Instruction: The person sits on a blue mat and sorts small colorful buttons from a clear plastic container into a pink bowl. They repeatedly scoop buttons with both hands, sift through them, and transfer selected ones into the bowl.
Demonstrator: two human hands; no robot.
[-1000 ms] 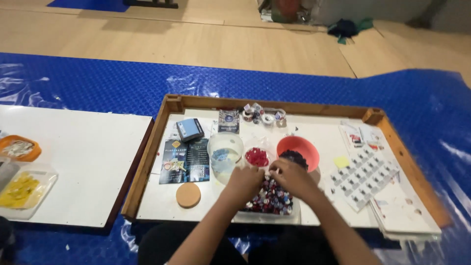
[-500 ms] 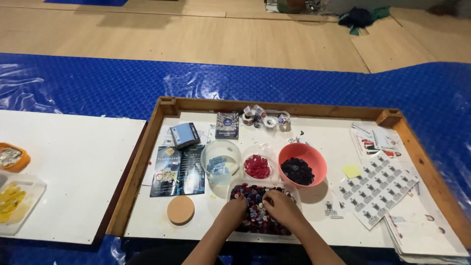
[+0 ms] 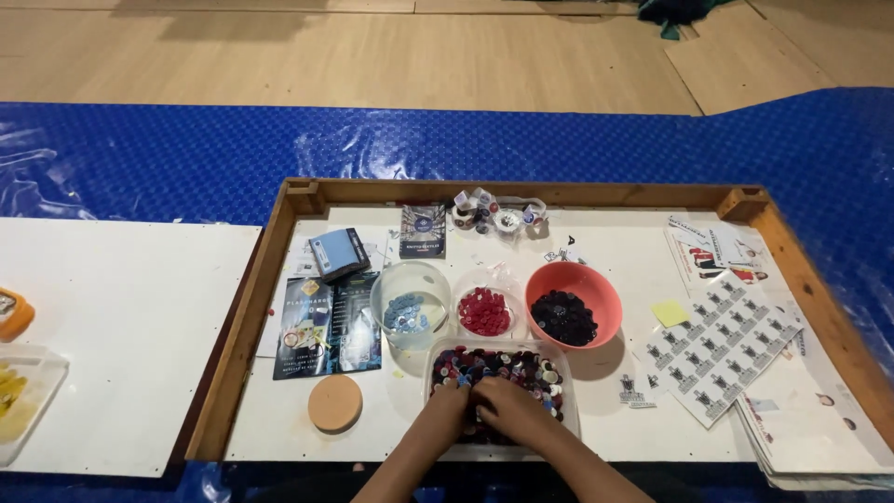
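- Left hand (image 3: 447,407) and right hand (image 3: 507,410) are digging, fingers curled, into mixed buttons (image 3: 521,365); exact grasp is hidden.
- Clear tray (image 3: 570,401) is holding them, sitting just before red-button cup (image 3: 484,310) and orange bowl (image 3: 596,284).

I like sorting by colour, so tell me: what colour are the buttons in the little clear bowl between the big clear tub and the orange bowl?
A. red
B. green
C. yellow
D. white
A: the small clear bowl holds red buttons, next to the clear tub of pale blue ones and the orange bowl of dark ones.
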